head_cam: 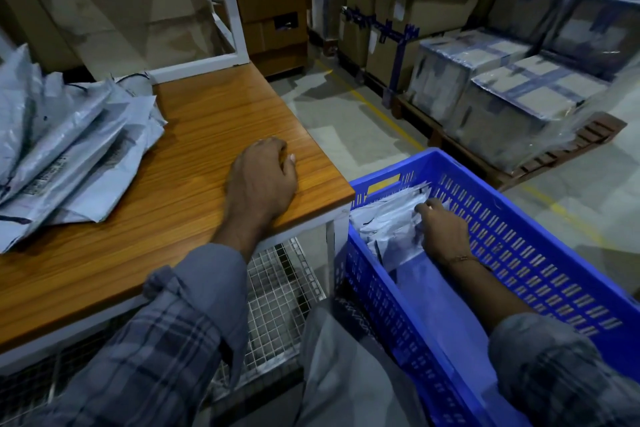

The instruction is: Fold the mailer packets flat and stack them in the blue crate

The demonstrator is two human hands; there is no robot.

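- Head view: I see my right hand (pixel 445 230) reaching down inside the blue crate (pixel 526 239), its fingers on the folded mailer packets (pixel 391 218), pale grey, creased and glossy, stacked at the crate's far end.
- Well left of my left hand (pixel 261 177), loose packets (pixel 69 152) fan out, rumpled, on the bench (pixel 207 121).
- The left hand rests there, fingers loosely curled, holding nothing.
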